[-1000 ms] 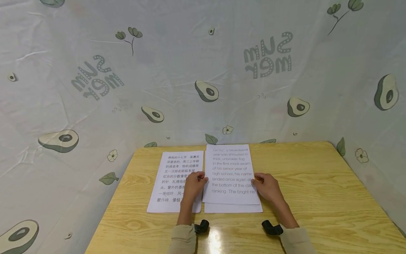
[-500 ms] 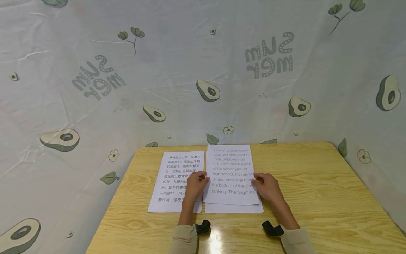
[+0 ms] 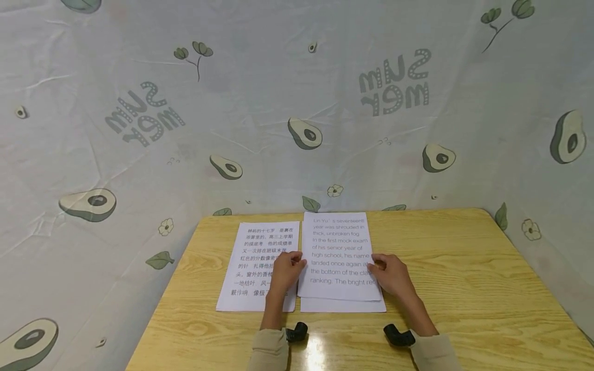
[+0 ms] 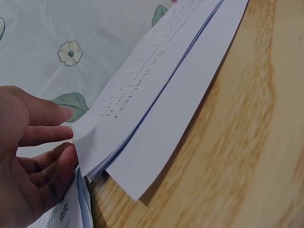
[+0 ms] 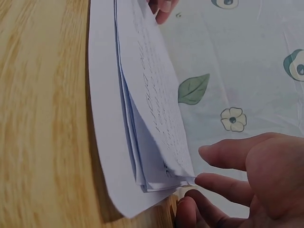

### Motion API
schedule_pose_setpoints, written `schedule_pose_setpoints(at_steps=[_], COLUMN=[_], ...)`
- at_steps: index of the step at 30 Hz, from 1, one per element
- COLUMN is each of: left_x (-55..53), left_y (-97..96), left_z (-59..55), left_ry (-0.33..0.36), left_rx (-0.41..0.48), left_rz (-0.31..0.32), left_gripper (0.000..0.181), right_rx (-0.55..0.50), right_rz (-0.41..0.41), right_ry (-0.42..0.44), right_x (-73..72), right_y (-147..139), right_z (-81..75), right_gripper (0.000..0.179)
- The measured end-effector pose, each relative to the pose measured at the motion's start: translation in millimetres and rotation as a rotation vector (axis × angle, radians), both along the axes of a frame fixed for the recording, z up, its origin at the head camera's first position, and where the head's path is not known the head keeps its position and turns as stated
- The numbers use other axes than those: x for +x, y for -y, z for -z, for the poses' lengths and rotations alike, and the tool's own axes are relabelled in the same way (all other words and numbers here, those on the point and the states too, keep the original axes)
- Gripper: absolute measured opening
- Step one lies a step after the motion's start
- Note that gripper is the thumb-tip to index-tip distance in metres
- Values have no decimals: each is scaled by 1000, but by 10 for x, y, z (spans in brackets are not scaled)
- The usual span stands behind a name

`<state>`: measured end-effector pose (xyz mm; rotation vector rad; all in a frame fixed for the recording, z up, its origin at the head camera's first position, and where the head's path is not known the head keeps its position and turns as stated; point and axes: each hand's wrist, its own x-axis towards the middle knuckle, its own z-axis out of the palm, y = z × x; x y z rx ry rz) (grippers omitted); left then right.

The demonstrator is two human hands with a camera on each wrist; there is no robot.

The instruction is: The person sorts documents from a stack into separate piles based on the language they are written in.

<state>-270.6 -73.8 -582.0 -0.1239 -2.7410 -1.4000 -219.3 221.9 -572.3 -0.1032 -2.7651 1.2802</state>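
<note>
A few printed sheets of paper (image 3: pixel 339 247) with large English text lie on top of another white sheet (image 3: pixel 343 306), whose lower strip shows below them. My left hand (image 3: pixel 284 270) pinches the left edge of the upper sheets, its forearm crossing a second paper stack (image 3: pixel 252 265) printed in Chinese. On the opposite side my right hand (image 3: pixel 393 275) pinches their right edge. In the left wrist view the upper sheets (image 4: pixel 137 90) slant above the lower one. Seen from the right wrist, the top page (image 5: pixel 154 104) bends up near my fingers (image 5: pixel 223 185).
The papers lie on a yellow wood-grain table (image 3: pixel 464 278). Behind it hangs a pale curtain (image 3: pixel 260 93) with avocado prints. Black curved pieces (image 3: pixel 398 335) stick out at both cuffs.
The head view has shifted slightly. Both hands stay at the same edges of the sheets, which show hardly any movement.
</note>
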Motion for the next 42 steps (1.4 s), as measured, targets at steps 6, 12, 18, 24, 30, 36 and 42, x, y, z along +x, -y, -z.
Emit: schedule_pose_setpoints(at_steps=[6, 12, 18, 24, 30, 36, 42], left_x=[40, 58, 31, 45, 94, 94, 79], left_y=[-23, -63, -68, -5, 30, 28, 7], left_z=[-60, -111, -135, -126, -110, -122, -134], left_ry=[3, 17, 5, 1, 10, 19, 30], left_rx=[28, 100, 86, 89, 116, 143, 184], left_rz=[-7, 2, 7, -3, -13, -12, -18], left_gripper=[30, 32, 39, 43, 43, 43, 44], right_rx=[-29, -115, -157, -194, -240, -222, -236], right_rz=[4, -5, 21, 44, 50, 67, 56], right_ry=[-9, -14, -6, -10, 9, 7, 8], right_x=[46, 53, 22, 23, 71, 64, 18], right_y=[41, 77, 48, -1, -22, -34, -68], right_z=[-42, -76, -94, -81, -73, -81, -76], right_gripper=[46, 48, 51, 50, 50, 49, 51])
